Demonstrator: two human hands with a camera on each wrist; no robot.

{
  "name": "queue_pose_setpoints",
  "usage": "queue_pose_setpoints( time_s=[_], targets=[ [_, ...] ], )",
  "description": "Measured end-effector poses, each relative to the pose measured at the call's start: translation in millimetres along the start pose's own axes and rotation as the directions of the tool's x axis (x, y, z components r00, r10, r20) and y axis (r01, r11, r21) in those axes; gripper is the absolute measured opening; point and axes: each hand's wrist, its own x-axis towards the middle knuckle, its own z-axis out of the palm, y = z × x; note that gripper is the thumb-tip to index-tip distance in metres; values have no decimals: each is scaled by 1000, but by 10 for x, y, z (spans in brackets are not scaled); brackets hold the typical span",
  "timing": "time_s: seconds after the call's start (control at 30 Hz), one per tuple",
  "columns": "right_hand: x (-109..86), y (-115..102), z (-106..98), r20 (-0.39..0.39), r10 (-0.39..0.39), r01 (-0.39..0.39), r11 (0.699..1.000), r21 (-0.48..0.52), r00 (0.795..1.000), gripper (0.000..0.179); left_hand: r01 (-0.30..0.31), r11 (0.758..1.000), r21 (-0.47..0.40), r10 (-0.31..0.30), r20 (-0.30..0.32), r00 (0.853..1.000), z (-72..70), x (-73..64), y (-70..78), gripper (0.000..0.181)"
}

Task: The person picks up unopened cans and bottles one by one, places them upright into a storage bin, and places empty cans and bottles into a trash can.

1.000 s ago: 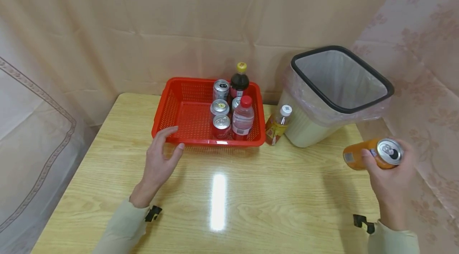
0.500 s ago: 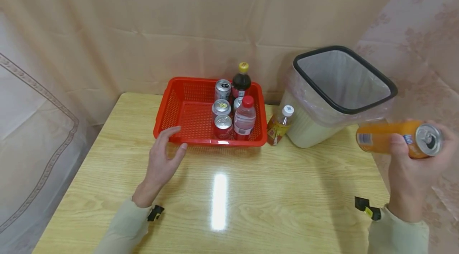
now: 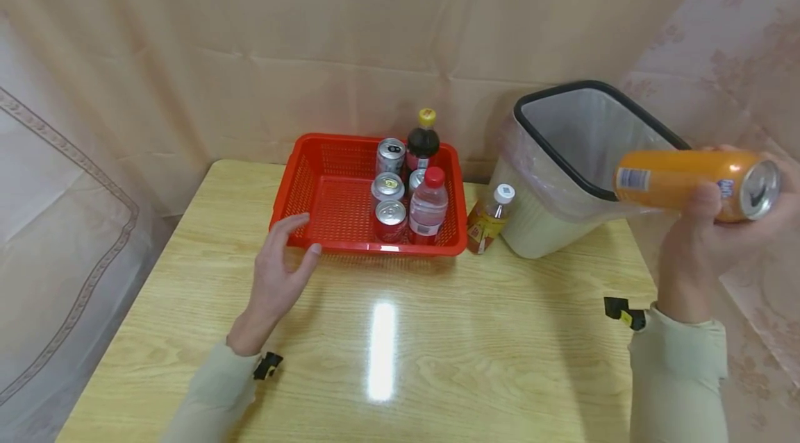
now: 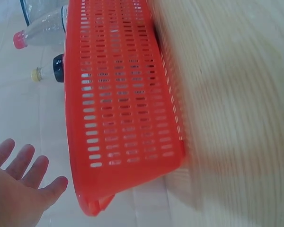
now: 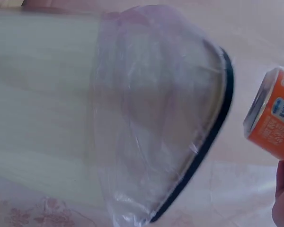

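Observation:
My right hand (image 3: pixel 719 241) grips an orange soda can (image 3: pixel 675 179) on its side, its top facing right, in front of the near right rim of the trash bin (image 3: pixel 544 221). In the right wrist view the can (image 5: pixel 274 116) appears at the right edge, apart from the bin's dark rim (image 5: pixel 227 94). My left hand (image 3: pixel 275 276) is held with relaxed, spread fingers by the front left corner of the red basket (image 3: pixel 362 247) and holds nothing. In the left wrist view that hand (image 4: pixel 19 189) is beside the basket wall (image 4: pixel 118 104).
Inside the basket's right half stand several cans, including a red can (image 3: pixel 390 221), a red-capped bottle (image 3: pixel 428 210) and a yellow-capped dark bottle (image 3: pixel 423 144). A white-capped bottle (image 3: pixel 489 221) leans between basket and bin on the wooden table (image 3: pixel 469 346). Curtains hang behind.
My right hand has lifted the orange soda can, first to the right and then up beside the bin's rim, turning it nearly level. My left hand has stayed almost still.

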Motion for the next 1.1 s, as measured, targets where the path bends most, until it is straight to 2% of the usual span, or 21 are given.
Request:
queue_pose_setpoints(
  time_s=[0.1,0.17,0.23,0.33,0.47,0.57,0.63,0.7,0.8,0.93,1.03,1.1],
  targets=[
    [93,89,71,96,11,-1,994,-109,995,96,-12,1000,8,12,-12,1000,-33,23,-19,50],
    [134,114,120,153,80,-51,981,-186,985,80,-15,1000,16,15,-20,1000,-57,35,-32,50],
    [167,124,166,187,171,-116,955,-273,967,67,-14,1000,25,15,-27,1000,-83,46,-46,50],
    [236,173,205,203,273,-160,882,-444,940,58,-8,999,36,9,-35,999,-127,66,-70,50],
    [351,328,187,235,372,-167,782,-601,898,64,8,999,47,-6,-45,999,-182,94,-106,49],
    [433,430,171,275,480,-162,686,-709,833,73,19,998,55,-16,-63,998,-213,107,-130,47],
    [479,481,167,318,545,-124,625,-771,776,79,24,998,58,-19,-70,997,-228,112,-145,47],
    [511,510,178,364,592,-70,583,-810,719,86,32,998,61,-28,-71,997,-242,110,-153,47],
    [552,536,197,425,634,7,551,-834,646,94,42,997,61,-37,-67,997,-256,108,-164,46],
    [608,545,214,467,674,86,517,-851,572,106,48,997,60,-43,-75,996,-264,113,-197,46],
    [638,547,215,479,697,112,503,-857,534,115,53,996,66,-48,-78,996,-269,116,-220,46],
    [644,545,211,486,700,125,501,-856,524,117,58,996,70,-52,-79,995,-271,116,-226,46]
  ],
)
